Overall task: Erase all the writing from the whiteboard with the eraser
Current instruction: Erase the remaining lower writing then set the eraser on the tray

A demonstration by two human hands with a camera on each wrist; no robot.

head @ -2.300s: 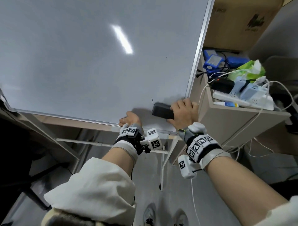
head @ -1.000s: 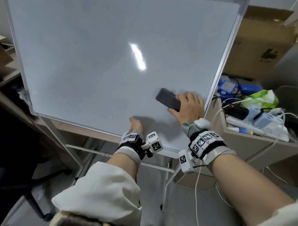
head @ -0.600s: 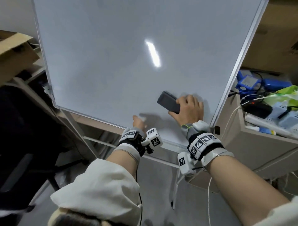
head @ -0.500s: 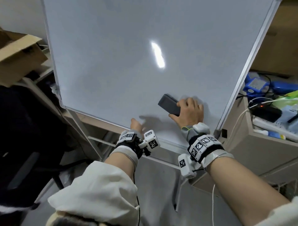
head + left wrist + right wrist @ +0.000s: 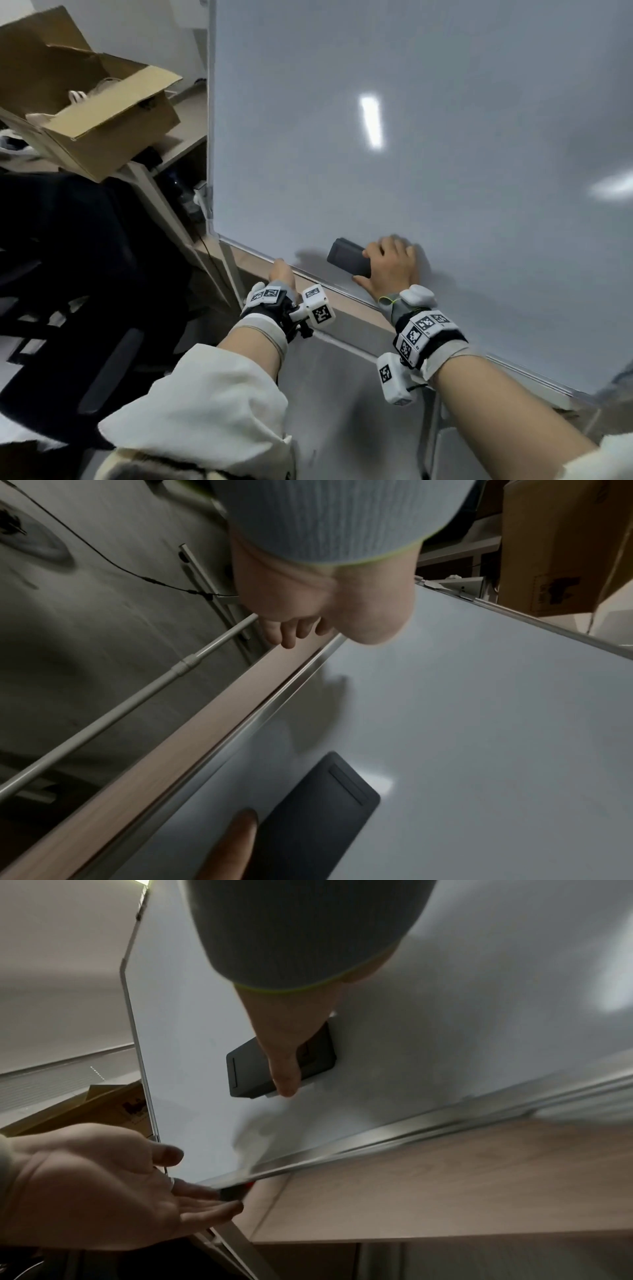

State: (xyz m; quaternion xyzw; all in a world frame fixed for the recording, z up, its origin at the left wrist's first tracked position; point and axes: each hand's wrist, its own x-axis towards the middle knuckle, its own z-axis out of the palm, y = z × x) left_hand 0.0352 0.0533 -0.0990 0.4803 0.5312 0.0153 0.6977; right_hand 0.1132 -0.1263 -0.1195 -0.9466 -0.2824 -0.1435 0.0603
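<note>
Eraser pressed low on a glossy whiteboard

The right hand (image 5: 390, 267) is gripping the dark rectangular eraser (image 5: 347, 257), fingers curled over it, flat against the pale reflective whiteboard (image 5: 445, 137) near its metal-framed bottom edge, long axis slanting along that edge. The left hand (image 5: 281, 272), fingers relaxed and straight, is touching the frame. A cardboard box (image 5: 92, 102) is sitting on shelving at left.

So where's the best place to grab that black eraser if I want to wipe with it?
Probably by its two long edges, coming from the front with your palm over its flat back. The eraser is a flat block lying face-down on the whiteboard, so only its back and edges are free. The right hand holds it that way now, thumb on the lower edge.
</note>
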